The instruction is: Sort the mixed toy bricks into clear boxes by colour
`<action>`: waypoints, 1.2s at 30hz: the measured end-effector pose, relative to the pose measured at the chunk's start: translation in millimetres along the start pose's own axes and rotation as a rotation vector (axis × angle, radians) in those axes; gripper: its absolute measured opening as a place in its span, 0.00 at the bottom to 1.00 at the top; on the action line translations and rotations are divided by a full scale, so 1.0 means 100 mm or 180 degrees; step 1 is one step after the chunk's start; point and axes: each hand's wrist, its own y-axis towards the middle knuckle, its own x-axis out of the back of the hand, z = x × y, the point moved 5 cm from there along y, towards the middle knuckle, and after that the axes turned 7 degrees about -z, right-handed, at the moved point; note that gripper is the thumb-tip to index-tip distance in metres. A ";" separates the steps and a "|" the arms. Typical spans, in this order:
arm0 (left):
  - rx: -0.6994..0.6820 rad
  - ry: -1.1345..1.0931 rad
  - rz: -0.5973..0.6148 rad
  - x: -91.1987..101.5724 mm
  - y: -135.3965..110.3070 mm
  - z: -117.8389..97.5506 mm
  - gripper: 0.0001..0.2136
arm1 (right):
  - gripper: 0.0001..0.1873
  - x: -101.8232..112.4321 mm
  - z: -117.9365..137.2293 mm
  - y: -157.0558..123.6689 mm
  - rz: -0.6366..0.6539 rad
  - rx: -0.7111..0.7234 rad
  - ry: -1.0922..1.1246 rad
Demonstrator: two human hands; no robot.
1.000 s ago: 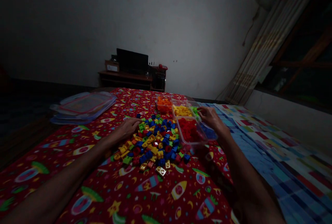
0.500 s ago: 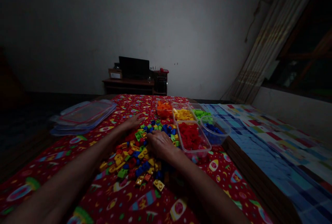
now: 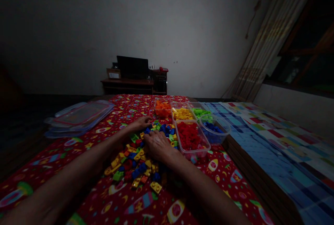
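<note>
A heap of toy building blocks (image 3: 139,171) in yellow, blue, red, green and orange lies on the red patterned cloth (image 3: 114,200). My left hand (image 3: 142,123) is at the far left edge of the heap, its fingers loosely bent and apart, with no block visible in them. My right hand (image 3: 158,144) is over the middle of the heap, palm down. Its fingers curl down among the blocks, and what they grip is hidden beneath the hand. Just right of it stands a clear box of red blocks (image 3: 191,136).
Behind the red box are containers of orange blocks (image 3: 163,109), yellow blocks (image 3: 182,113) and green blocks (image 3: 201,113). A round tub (image 3: 221,136) holds blue blocks. Stacked clear lids (image 3: 80,117) lie at left. A bed with a checked cover (image 3: 261,155) adjoins the right side.
My left hand has moved right, closer to the right hand and the blocks, and its outstretched fingers have bent. My right hand stays in the heap, slightly shifted. The view has turned slightly.
</note>
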 end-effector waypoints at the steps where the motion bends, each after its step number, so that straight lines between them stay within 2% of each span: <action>1: 0.0025 -0.0066 -0.0043 0.05 -0.03 0.01 0.22 | 0.12 0.01 0.00 0.00 0.0000 0.0025 0.0008; 5: -0.0042 -0.0572 -0.0308 0.29 -0.19 -0.06 0.27 | 0.11 0.03 -0.04 -0.01 -0.0009 0.0127 0.0100; 8: -0.0139 -0.0543 -0.0191 0.37 -0.33 -0.17 0.26 | 0.11 0.04 -0.09 0.00 0.0071 0.0094 0.0202; 12: -0.0226 0.0128 -0.0007 0.30 -0.41 -0.26 0.19 | 0.12 0.10 -0.13 -0.01 0.0232 -0.0086 0.0183; 15: -0.0362 0.0548 0.0236 0.18 -0.39 -0.30 0.18 | 0.12 0.14 -0.12 -0.02 0.0260 -0.0089 0.0151; 19: -0.0467 0.0590 0.0619 0.08 -0.32 -0.31 0.17 | 0.12 0.16 -0.10 -0.04 0.0326 -0.0028 0.0168; 24: -0.0436 0.0430 0.0884 0.08 -0.27 -0.26 0.17 | 0.13 0.17 -0.11 -0.03 0.0339 0.0004 0.0165; 29: -0.0211 0.0356 0.0828 0.16 -0.34 -0.17 0.15 | 0.14 0.17 -0.13 -0.02 0.0318 0.0009 0.0226; 36: 0.0077 -0.0182 0.0191 0.32 -0.52 -0.04 0.22 | 0.12 0.26 -0.19 -0.02 0.0044 -0.0145 0.0355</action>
